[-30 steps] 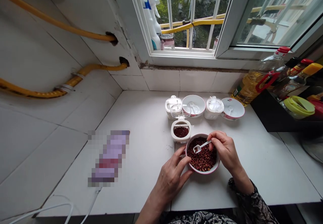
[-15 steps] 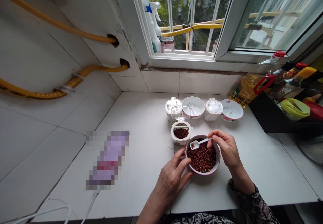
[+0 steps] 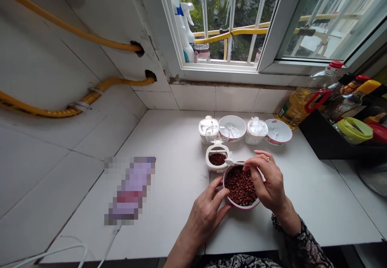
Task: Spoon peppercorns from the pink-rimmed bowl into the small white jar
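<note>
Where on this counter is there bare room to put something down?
Bare counter lies between the blurred packet and the open jar; more right of the right hand, before the black shelf. Crowded: the jars and bowls under the window.

The right hand wears a thin ring on one finger, and its wrist comes out of a dark sleeve printed with a pale, speckled pattern. The left hand is bare, with no ring showing, and its forearm is uncovered. More of the same patterned cloth shows between the two arms.
</note>
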{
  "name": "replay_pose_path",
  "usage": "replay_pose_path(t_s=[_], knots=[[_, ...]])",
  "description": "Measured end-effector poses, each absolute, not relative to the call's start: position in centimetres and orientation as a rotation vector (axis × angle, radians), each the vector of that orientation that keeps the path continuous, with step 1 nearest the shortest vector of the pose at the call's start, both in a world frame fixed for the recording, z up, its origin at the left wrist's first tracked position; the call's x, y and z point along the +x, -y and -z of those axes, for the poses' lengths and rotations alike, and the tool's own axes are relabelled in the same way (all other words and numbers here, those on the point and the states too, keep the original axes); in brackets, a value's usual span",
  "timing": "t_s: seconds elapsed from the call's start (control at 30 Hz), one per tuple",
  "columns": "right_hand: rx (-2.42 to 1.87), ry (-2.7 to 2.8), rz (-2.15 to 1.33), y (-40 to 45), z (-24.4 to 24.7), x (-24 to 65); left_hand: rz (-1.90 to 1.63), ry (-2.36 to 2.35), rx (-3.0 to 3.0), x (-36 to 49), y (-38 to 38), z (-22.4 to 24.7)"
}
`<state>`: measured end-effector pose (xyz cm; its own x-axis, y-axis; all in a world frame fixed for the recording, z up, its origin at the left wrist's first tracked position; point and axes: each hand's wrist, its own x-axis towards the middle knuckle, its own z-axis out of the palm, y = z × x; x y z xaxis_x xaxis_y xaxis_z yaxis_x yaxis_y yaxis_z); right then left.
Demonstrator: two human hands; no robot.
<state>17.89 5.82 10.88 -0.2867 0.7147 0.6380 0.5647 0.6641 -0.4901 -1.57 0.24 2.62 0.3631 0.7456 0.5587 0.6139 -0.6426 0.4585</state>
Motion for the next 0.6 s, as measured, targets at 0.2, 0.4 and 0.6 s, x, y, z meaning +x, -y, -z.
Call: replay_pose_path(t_s=[0.2,0.4,0.6], knots=[[-1.142,2.123,-0.326,-5.8,-9.4,18.1,-1.144,-1.235,2.458,-1.5,-0.3,-2.6],[-1.288,1.939,-0.684,-6.0,-8.6,17.9,-1.144,-1.231,2.466,-1.5,-0.3,-2.6],[-1.417,1.61,-0.945,-6.1,-9.6,19.0,-1.147,-1.229,2.472,-1.6,-0.4,-2.5]])
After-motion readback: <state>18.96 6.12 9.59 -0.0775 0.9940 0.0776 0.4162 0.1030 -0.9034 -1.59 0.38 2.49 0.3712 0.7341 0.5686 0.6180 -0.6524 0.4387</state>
